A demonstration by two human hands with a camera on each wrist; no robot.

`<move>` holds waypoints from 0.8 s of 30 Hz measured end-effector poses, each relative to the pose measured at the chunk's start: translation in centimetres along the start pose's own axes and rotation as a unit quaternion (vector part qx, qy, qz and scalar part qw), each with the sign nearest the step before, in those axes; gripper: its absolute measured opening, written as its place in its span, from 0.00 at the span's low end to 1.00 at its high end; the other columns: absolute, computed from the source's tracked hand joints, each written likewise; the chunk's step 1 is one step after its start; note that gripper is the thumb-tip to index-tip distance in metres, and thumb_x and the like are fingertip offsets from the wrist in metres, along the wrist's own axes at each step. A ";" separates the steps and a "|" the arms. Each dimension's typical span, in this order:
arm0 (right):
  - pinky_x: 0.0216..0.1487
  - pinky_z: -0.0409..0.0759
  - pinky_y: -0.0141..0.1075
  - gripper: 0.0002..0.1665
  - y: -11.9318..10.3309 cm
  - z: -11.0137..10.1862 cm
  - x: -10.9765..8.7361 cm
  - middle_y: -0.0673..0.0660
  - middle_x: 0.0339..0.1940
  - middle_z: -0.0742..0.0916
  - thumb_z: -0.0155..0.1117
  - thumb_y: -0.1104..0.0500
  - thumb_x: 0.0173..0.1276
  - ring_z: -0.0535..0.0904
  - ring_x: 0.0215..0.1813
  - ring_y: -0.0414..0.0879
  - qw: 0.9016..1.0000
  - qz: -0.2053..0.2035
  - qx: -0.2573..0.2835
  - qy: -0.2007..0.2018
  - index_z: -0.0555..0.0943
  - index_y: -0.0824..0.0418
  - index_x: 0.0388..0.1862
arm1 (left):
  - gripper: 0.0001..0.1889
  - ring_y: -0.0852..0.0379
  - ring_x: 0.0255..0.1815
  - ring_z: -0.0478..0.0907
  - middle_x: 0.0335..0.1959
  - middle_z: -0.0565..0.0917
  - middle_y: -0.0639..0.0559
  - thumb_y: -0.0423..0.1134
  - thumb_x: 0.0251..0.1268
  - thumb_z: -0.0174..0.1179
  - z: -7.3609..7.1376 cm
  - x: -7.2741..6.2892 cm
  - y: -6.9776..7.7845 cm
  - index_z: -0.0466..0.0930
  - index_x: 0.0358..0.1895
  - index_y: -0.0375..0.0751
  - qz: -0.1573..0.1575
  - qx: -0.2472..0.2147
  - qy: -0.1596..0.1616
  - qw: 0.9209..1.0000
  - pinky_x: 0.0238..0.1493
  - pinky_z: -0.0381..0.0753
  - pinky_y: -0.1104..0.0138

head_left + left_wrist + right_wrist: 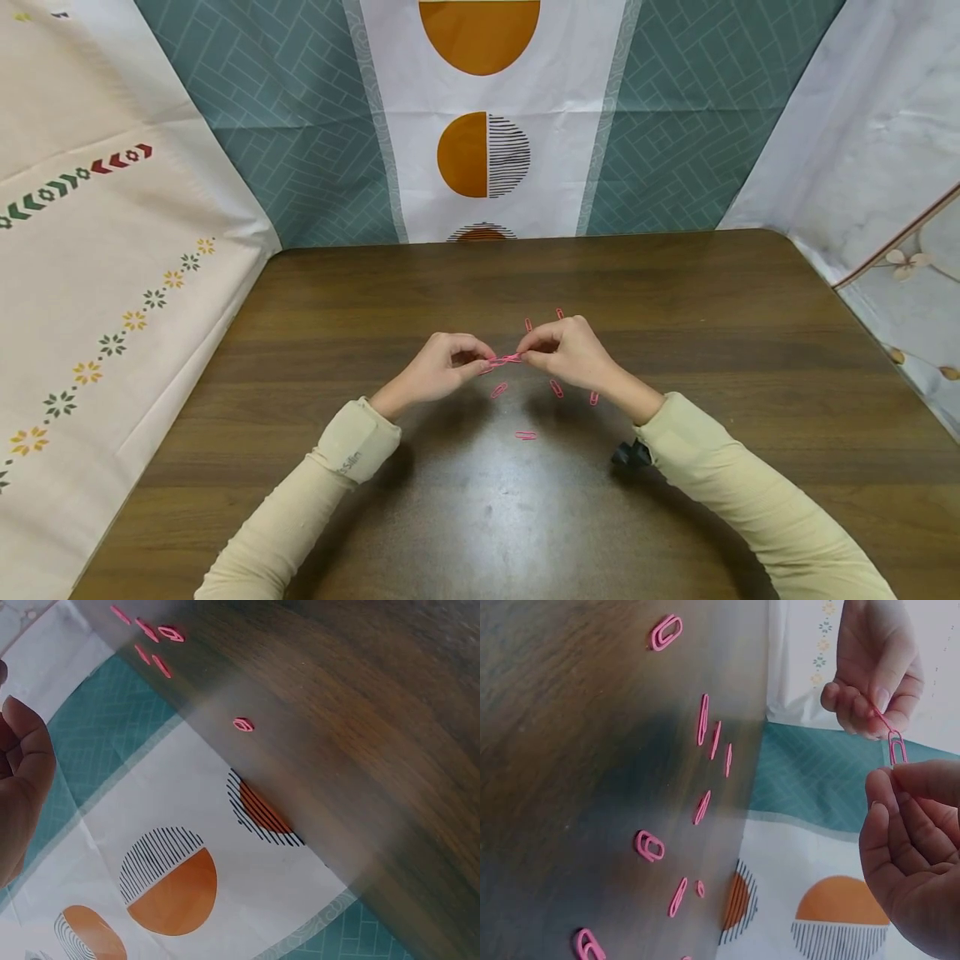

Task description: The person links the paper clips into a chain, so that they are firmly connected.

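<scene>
Two linked pink paper clips [898,747] stretch between the hands, above the table. The left hand [442,367] pinches one end between thumb and fingers, at the left of the head view; in the right wrist view this left hand [877,671] is at the top. From the other side the right hand [573,354] pinches the opposite end with thumb and forefinger, its other fingers curled below in the right wrist view. Only part of the left hand [26,765] shows at the left edge of the left wrist view, the held clips out of sight there.
Several loose pink paper clips lie scattered on the brown wooden table [337,300] around the hands, one paper clip [526,435] nearest the body. A small dark object [632,454] shows beneath the right cuff. Patterned cloths [675,125] hang behind and at both sides.
</scene>
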State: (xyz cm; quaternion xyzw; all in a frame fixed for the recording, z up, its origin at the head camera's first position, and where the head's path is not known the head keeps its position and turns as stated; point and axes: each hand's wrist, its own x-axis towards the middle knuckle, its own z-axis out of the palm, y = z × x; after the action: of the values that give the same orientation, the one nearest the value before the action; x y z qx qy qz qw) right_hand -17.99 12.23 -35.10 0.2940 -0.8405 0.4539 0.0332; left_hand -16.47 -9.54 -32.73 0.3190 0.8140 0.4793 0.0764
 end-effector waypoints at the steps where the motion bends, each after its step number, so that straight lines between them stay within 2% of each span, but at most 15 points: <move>1: 0.23 0.71 0.30 0.05 -0.1 0.1 0.1 0.48 0.21 0.84 0.67 0.68 0.52 0.74 0.19 0.37 1.000 -0.002 0.000 -0.001 0.85 0.59 0.25 | 0.05 0.46 0.28 0.75 0.30 0.81 0.36 0.21 0.56 0.56 0.0 -0.1 0.0 0.79 0.34 0.22 0.000 0.000 0.000 1.000 0.32 0.75 0.67; 6: 0.23 0.71 0.30 0.05 -0.3 0.4 0.4 0.47 0.21 0.84 0.67 0.68 0.52 0.74 0.20 0.36 1.000 -0.008 -0.010 0.001 0.85 0.58 0.24 | 0.05 0.48 0.30 0.76 0.30 0.80 0.35 0.22 0.57 0.55 -0.3 -0.3 -0.2 0.79 0.34 0.23 0.002 -0.004 -0.002 1.000 0.34 0.76 0.67; 13: 0.24 0.72 0.30 0.04 -0.6 0.6 0.5 0.47 0.21 0.84 0.67 0.68 0.52 0.74 0.21 0.37 1.000 -0.008 -0.017 0.005 0.85 0.60 0.24 | 0.05 0.48 0.32 0.76 0.31 0.80 0.39 0.22 0.56 0.57 -0.1 -0.5 -0.2 0.78 0.35 0.24 0.013 0.003 0.009 1.000 0.35 0.77 0.59; 17: 0.24 0.71 0.29 0.04 -0.6 0.7 0.5 0.48 0.21 0.84 0.67 0.69 0.52 0.73 0.20 0.37 1.000 -0.015 -0.025 0.008 0.85 0.60 0.24 | 0.05 0.49 0.32 0.76 0.31 0.80 0.40 0.24 0.56 0.58 0.2 -0.4 -0.1 0.79 0.35 0.24 0.043 0.019 0.023 0.999 0.32 0.77 0.62; 21: 0.23 0.71 0.29 0.04 -0.7 0.8 0.5 0.48 0.21 0.84 0.68 0.69 0.52 0.72 0.20 0.36 0.999 -0.023 -0.030 0.012 0.84 0.61 0.24 | 0.04 0.52 0.27 0.74 0.30 0.81 0.42 0.25 0.55 0.60 0.5 -0.2 0.1 0.81 0.32 0.27 0.078 0.045 0.043 0.995 0.27 0.73 0.69; 24: 0.23 0.71 0.29 0.04 -0.7 0.8 0.6 0.48 0.21 0.84 0.68 0.69 0.51 0.72 0.20 0.36 0.999 -0.024 -0.031 0.016 0.84 0.61 0.24 | 0.03 0.54 0.24 0.72 0.30 0.81 0.42 0.25 0.54 0.61 0.7 0.0 0.2 0.82 0.31 0.27 0.097 0.057 0.056 0.992 0.25 0.71 0.69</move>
State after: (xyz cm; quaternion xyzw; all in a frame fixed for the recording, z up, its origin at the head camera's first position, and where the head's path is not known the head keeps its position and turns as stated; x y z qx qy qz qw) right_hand -17.89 11.00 -34.87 0.3055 -0.8462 0.4315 0.0667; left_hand -16.10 -8.99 -32.95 0.3728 0.8083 0.4544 -0.0341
